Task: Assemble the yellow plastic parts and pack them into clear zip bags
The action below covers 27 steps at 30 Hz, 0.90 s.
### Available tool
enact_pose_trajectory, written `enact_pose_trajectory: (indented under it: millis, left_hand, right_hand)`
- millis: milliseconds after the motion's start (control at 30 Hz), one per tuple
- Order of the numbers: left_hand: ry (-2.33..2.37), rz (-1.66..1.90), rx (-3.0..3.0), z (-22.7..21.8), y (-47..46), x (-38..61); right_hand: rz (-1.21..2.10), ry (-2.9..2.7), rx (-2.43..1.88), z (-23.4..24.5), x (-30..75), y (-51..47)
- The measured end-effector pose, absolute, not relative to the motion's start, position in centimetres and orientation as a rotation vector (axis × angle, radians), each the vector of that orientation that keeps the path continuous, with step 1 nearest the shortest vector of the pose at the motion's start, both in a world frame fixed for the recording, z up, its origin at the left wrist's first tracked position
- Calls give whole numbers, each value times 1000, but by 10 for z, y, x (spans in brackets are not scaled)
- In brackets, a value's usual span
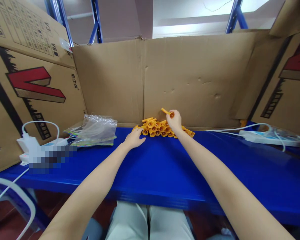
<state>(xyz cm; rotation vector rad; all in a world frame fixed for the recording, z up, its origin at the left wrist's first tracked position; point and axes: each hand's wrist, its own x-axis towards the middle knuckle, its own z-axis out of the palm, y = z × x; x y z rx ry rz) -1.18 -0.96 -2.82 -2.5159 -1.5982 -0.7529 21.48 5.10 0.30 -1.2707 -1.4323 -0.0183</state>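
Note:
A stack of small yellow horn-shaped pieces (pixel 161 128), each with a thin stem and a flared round end, lies on the blue tabletop (pixel 150 166) against the cardboard. Most flared ends face me. Over the top of the stack, my right hand (pixel 174 120) is closed around one yellow horn-shaped piece (pixel 164 110). Its stem points up to the left, and its flared mouth shows by my fingers. At the stack's left end rests my left hand (pixel 134 138), thumb apart from the fingers. Those fingers are at the outermost pieces and partly hidden.
Cardboard panels (pixel 110 83) wall in the back and both sides. Clear plastic bags (pixel 97 130) lie at the left, near a white power strip (pixel 57 142) with a plugged-in charger. Another white power strip (pixel 270 138) and its cables occupy the right side.

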Motion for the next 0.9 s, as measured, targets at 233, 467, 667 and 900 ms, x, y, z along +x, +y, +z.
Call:
enact_pose_trajectory:
  millis: [233, 467, 667, 900]
  left_hand:
    - [-1731, -897, -2362, -23, -3, -14]
    - [-2216, -1211, -2153, -24, 34, -32]
    - [-2291, -1453, -2634, -23, 53, -29]
    - [-2292, -1268, -2800, -25, 59, -7]
  right_hand:
    - [-61, -1787, -1431, 0, 220, 48]
    - [221, -1851, -1480, 6, 244, 46]
    - [322, -1802, -1465, -9, 245, 39]
    - [308, -1782, -1453, -12, 249, 34]
